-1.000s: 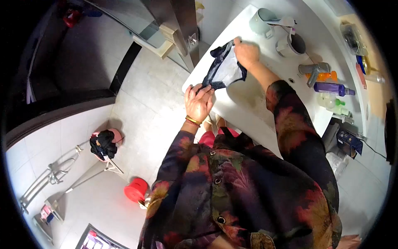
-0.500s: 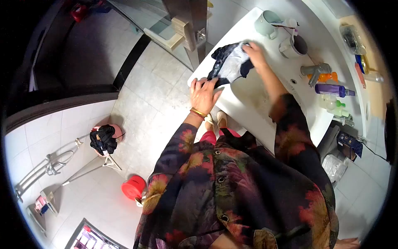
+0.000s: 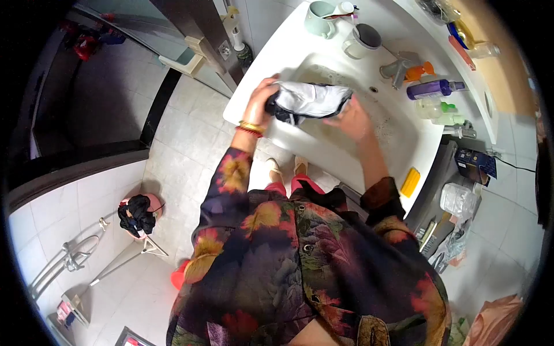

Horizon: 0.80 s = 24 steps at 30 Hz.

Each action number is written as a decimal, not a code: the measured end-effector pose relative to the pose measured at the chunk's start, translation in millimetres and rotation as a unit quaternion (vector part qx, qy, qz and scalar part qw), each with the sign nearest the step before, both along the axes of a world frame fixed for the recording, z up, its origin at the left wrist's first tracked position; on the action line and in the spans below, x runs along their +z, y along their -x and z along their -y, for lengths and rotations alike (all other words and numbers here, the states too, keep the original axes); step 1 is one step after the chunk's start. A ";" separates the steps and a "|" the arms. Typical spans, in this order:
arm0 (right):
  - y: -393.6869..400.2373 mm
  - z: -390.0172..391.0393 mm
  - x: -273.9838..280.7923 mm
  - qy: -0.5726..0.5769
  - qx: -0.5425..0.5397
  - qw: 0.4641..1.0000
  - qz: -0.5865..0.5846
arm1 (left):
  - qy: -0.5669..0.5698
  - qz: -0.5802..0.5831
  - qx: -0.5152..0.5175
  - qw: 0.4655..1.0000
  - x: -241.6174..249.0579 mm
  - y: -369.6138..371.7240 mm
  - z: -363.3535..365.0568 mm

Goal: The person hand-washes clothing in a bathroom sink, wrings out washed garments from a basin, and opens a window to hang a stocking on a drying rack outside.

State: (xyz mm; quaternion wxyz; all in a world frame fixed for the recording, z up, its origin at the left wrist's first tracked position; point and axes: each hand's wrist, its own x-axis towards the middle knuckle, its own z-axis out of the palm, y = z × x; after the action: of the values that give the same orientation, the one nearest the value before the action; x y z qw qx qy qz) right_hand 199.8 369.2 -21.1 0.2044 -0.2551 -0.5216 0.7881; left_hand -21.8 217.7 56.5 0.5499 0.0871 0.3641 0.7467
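Note:
A black cloth with a pale grey-white lining (image 3: pixel 311 100) is stretched between my two hands above the front left part of the white sink (image 3: pixel 277 137). My left hand (image 3: pixel 261 104) is closed round the cloth's left end. At the right end my right hand (image 3: pixel 351 119) grips the cloth's edge, its fingers partly blurred. Behind the cloth, wet suds show in the basin, and the drain hole (image 3: pixel 374 89) is visible beyond my right hand.
A green mug (image 3: pixel 318 22), a grey mug (image 3: pixel 360 41) and a faucet (image 3: pixel 398 70) line the sink's back. Bottles, including a purple one (image 3: pixel 428 89), stand at the right. A yellow brush (image 3: pixel 410 182) lies on the front right rim. Dark clothes (image 3: pixel 137 214) hang over a pink bucket.
The cloth has left the sink's left ledge and is now held up between both hands, lining outward. The view has shifted, showing more of the basin and the yellow brush.

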 end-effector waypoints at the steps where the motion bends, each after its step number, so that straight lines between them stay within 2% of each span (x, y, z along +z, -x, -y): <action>1: -3.0 10.2 -16.1 0.045 -0.004 0.999 -0.003 | 0.006 -0.080 -0.016 0.997 -21.8 -11.9 -17.9; 2: -2.4 15.5 -24.8 0.081 -0.020 0.997 -0.003 | 0.027 -0.168 -0.032 0.985 -30.9 -34.9 -30.5; 3: -1.9 21.7 -29.5 0.135 -0.052 0.989 -0.014 | 0.118 -0.305 -0.079 0.942 -34.7 -59.0 -43.8; 4: -3.5 26.9 -32.7 0.191 -0.088 0.977 -0.031 | 0.170 -0.391 -0.141 0.894 -38.2 -90.7 -52.3; 5: -4.3 27.1 -28.9 0.253 -0.116 0.959 -0.056 | 0.115 -0.598 -0.142 0.781 -25.2 -121.6 -53.8; 6: -9.7 29.6 -31.6 0.301 -0.132 0.941 -0.080 | -0.012 -0.640 -0.094 0.763 -37.7 -151.4 -57.1; 8: -15.4 31.3 -35.4 0.389 -0.154 0.900 -0.121 | 0.016 -0.644 -0.173 0.745 -4.7 -184.9 -53.7; 10: -21.2 34.2 -38.4 0.452 -0.162 0.866 -0.135 | 0.086 -0.692 -0.270 0.663 5.8 -203.1 -57.0; 12: -30.1 39.5 -37.8 0.484 -0.178 0.849 -0.114 | 0.080 -0.724 -0.224 0.647 -52.8 -194.8 -81.2; 13: -32.9 37.8 -35.8 0.484 -0.191 0.848 -0.099 | 0.147 -0.713 -0.259 0.634 -71.8 -183.8 -100.0; 15: -42.4 32.9 -27.9 0.435 -0.212 0.874 -0.051 | 0.235 -0.706 -0.295 0.599 -66.8 -153.7 -130.5; 16: -48.5 26.6 -15.6 0.346 -0.219 0.912 -0.013 | 0.258 -0.712 -0.297 0.582 -69.1 -145.5 -139.1; 17: -54.3 20.2 -2.3 0.255 -0.228 0.939 0.034 | 0.214 -0.736 -0.290 0.573 -77.5 -138.7 -142.5; 19: -69.1 -14.0 2.6 0.240 -0.256 0.934 0.063 | 0.121 -0.781 -0.273 0.548 -92.2 -124.9 -147.7; 22: -105.4 -47.7 -28.9 0.076 -0.288 0.944 0.143 | 0.175 -0.814 -0.191 0.520 -97.0 -115.6 -154.1; 23: -109.4 -53.5 -48.9 -0.009 -0.291 0.893 0.344 | 0.188 -0.812 -0.211 0.511 -103.1 -125.4 -151.8; 24: -114.3 -51.5 -65.1 -0.129 -0.252 0.885 0.370 | 0.187 -0.798 -0.272 0.504 -118.7 -134.0 -153.2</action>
State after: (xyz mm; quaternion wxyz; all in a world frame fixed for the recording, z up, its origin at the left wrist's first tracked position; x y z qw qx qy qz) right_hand 314.2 420.7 -86.2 0.2188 -0.6226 -0.5746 0.4841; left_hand 112.2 371.0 -62.2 0.2059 0.6360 0.7383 0.0892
